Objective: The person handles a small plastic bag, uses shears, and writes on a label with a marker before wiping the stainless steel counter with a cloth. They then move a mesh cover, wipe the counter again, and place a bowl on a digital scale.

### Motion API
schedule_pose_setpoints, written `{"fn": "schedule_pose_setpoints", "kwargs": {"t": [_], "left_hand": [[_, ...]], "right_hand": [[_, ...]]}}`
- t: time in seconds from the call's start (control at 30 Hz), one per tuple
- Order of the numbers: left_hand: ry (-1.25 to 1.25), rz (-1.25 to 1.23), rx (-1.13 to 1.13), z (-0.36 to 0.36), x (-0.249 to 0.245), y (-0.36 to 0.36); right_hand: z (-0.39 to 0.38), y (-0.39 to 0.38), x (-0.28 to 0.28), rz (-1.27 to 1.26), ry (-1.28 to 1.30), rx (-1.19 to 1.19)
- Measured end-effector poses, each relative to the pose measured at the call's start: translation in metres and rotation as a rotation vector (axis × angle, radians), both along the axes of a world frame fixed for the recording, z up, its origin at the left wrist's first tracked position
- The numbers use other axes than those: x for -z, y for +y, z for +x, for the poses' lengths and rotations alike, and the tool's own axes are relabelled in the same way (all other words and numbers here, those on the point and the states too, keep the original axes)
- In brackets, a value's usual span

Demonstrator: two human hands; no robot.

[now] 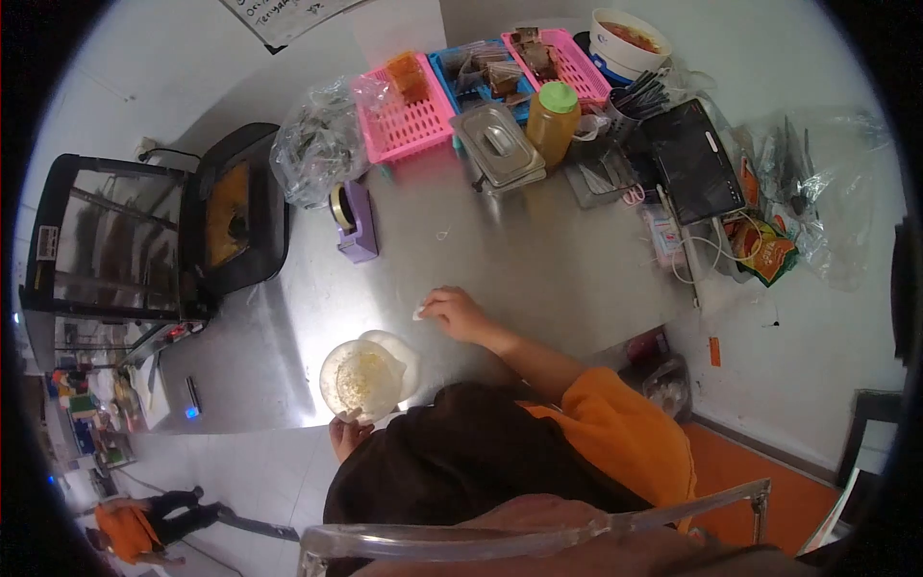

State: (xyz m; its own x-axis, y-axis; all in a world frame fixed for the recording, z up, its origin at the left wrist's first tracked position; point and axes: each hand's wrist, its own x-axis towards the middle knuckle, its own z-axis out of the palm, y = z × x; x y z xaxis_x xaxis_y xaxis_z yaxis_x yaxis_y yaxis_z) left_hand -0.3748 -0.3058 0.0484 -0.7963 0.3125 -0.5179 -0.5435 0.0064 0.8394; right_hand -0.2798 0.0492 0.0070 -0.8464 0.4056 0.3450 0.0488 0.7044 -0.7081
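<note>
On the steel table, close to its front edge, is a round translucent bowl (pixel 360 381) with pale crumbly bits inside. My left hand (pixel 348 438) is at the bowl's near rim, its fingers closed on a small pale piece that I cannot make out. To the right of the bowl and farther from me, my right hand (pixel 456 313) pinches a small white piece (pixel 419 313) just above the tabletop. A purple tape dispenser (pixel 357 223) stands beyond both hands.
Along the back are pink baskets (pixel 404 111), a steel container with a lid (pixel 498 144), a green-capped bottle (pixel 553 123) and a plastic bag (pixel 317 144). A tablet (pixel 694 162) with a cable is at the right, a black-framed case (pixel 115 250) at the left. Another person (pixel 130 527) is at lower left.
</note>
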Motion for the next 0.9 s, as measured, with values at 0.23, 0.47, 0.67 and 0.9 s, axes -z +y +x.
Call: {"fn": "schedule_pose_setpoints", "kwargs": {"t": [0.23,0.47,0.67,0.9], "left_hand": [[0.278,-0.145,0.139,-0.003,0.020,-0.021],[0.440,-0.182,0.293,-0.018,-0.006,-0.039],[0.088,-0.098,0.127,-0.042,-0.012,-0.095],[0.142,0.111,0.111,-0.061,0.018,-0.176]], "right_hand": [[0.194,0.131,-0.009,0.261,-0.119,1.057],[0.163,0.038,0.018,-0.072,-0.330,1.075],[-0.022,-0.140,0.018,-0.231,-0.190,0.015],[0.090,-0.076,-0.024,0.010,0.088,0.982]]}}
